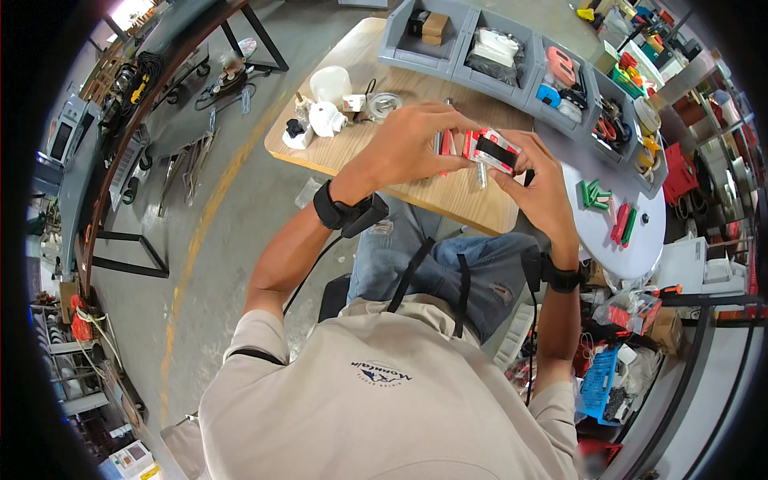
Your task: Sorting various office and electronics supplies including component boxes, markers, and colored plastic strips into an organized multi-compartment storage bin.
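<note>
A small red-and-white box (492,152) with a black band across it is held up above the wooden table (360,156). My right hand (542,182) grips its right end, with the thumb below and the fingers curled along the far side. At the left end, my left hand (412,144) is closed with the index finger and thumb against the box. Between that thumb and index finger, red and pale pieces (446,146) show; whether they lie on the table or are held, I cannot tell. A slim silvery piece (482,176) lies just below the box.
White fittings (326,118) and a coiled clear cable (384,106) sit on the table's left. Grey bins (500,52) with packets and tools line the far edge. Green clips (594,195) and red-green pieces (622,224) lie on a white round table (652,240) at right.
</note>
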Demonstrator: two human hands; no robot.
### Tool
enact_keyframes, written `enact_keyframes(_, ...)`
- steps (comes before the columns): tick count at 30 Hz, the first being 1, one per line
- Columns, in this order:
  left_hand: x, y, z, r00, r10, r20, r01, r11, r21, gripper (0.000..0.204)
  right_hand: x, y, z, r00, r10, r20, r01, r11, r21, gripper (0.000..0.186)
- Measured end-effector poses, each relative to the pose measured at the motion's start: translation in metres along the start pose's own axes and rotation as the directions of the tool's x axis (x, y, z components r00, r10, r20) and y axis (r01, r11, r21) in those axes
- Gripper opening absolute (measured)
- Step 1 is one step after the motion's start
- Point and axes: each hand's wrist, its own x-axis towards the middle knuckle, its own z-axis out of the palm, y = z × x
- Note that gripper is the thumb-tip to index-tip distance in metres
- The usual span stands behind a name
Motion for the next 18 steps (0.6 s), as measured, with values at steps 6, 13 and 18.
enact_keyframes(6, 0.006, 0.016, 0.0, 0.997, -0.072, 0.013, 0.074, 0.979, -0.191, 0.049, -0.004, 0.007, 0.002, 0.999, 0.05, 0.004, -0.049, 0.998, -0.024, 0.054)
enact_keyframes(13, 0.011, 0.033, 0.002, 0.999, -0.003, -0.044, -0.008, 0.971, -0.237, 0.049, -0.005, 0.016, 0.009, 1.0, 0.001, -0.025, 0.005, 0.968, 0.249, 0.053)
enact_keyframes(18, 0.01, 0.037, 0.003, 0.997, 0.014, -0.08, -0.032, 0.971, -0.235, 0.05, -0.005, 0.015, 0.009, 0.999, -0.041, -0.023, 0.046, 0.95, 0.308, 0.051)
